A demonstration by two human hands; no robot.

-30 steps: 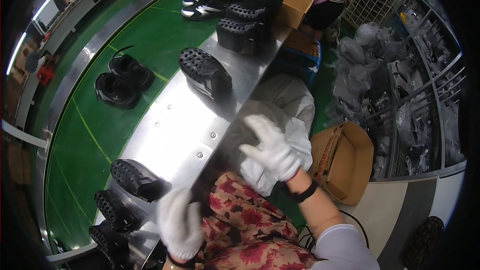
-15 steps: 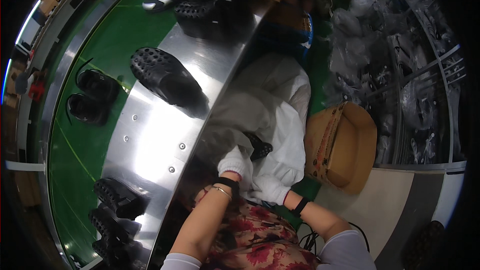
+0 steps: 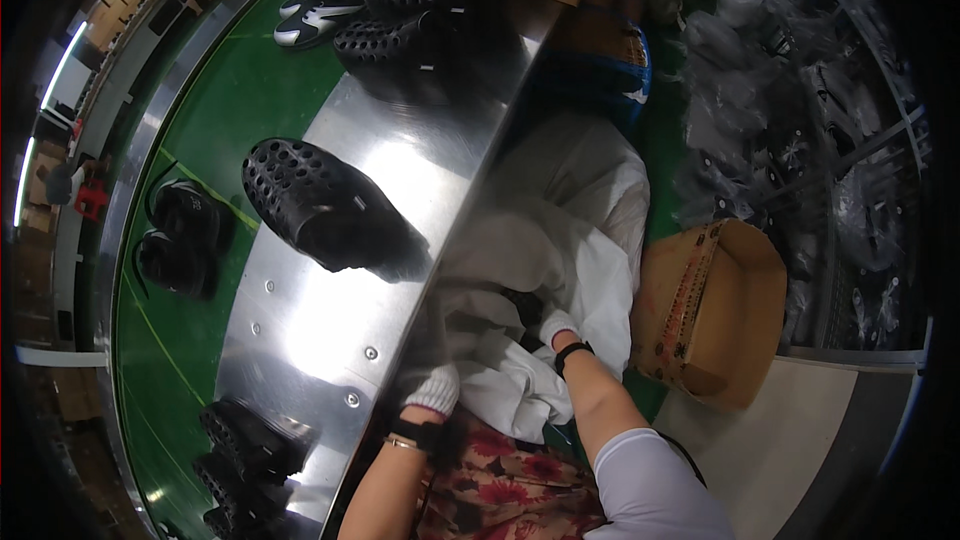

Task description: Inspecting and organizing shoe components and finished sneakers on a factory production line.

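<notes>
A large white sack (image 3: pixel 600 270) hangs open beside the metal ledge, in front of me. My right hand (image 3: pixel 557 325), in a white knit glove, reaches into its mouth, and its fingers are hidden there. Close to them, a dark piece that looks like a black clog (image 3: pixel 522 307) shows partly inside the sack. My left hand (image 3: pixel 436 390), gloved too, is at the sack's near left side by the ledge's edge; its fingers are blurred against the cloth. On the ledge, left of the sack, lies a single black clog with holes (image 3: pixel 325 202).
The shiny metal ledge (image 3: pixel 310 340) runs beside a green conveyor belt (image 3: pixel 215 90). More black clogs (image 3: pixel 245 445) sit at its near end and others (image 3: pixel 400 50) at the far end. Black shoes (image 3: pixel 185 235) ride the belt. A cardboard box (image 3: pixel 735 320) stands right of the sack.
My left hand has drawn out of the sack's middle, toward the ledge and me. My right hand has moved from the near edge into the mouth. The view has shifted slightly.
</notes>
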